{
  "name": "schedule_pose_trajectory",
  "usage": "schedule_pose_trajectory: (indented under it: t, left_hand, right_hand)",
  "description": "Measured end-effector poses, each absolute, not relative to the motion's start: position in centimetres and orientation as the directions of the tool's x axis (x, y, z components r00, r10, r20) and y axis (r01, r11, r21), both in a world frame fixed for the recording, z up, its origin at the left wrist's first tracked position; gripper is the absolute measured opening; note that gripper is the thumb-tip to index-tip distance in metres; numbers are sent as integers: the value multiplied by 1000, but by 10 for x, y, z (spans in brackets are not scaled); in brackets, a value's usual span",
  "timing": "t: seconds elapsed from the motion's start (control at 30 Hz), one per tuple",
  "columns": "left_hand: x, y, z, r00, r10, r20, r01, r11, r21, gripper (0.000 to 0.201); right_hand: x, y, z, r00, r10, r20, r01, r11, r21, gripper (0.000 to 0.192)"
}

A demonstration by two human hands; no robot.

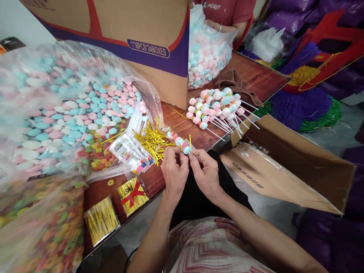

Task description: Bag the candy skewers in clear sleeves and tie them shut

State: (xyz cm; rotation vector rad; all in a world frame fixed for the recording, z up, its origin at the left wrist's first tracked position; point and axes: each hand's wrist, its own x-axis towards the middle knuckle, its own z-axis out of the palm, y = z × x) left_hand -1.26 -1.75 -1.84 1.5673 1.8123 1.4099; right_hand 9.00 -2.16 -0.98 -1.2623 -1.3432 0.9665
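Observation:
Both my hands meet at the table's front edge around a candy skewer (179, 141) of pink, white and blue pieces in a clear wrapper. My left hand (175, 172) is closed, its fingertips pinched at the skewer's lower end. My right hand (206, 172) is closed too, thumb and forefinger pressed together at the same spot. A gold twist tie (190, 140) sticks up beside the right fingertips; the fingers partly hide where it goes. Just left of the skewer lies a pile of loose gold twist ties (155, 142), next to printed wrapper bags (129, 151).
A big bag of pastel candies (85, 110) and a bag of ring gummies (54, 227) fill the left. Unwrapped skewers (217, 104) lie right of a tall carton (136, 49). An open box (287, 163) stands right. A person (227, 15) sits opposite.

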Motion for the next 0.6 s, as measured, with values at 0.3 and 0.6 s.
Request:
schedule_pose_trajectory:
  t: [0.3,0.6]
  left_hand:
    - [-14,-24,-21,-363,926,104,150,-52,987,7]
    - [-14,-29,-9,-253,964,87,60,-74,995,6]
  right_hand:
    - [91,-21,-11,-98,920,380,379,387,-841,17]
    - [98,-6,-5,-50,924,380,415,365,-833,16]
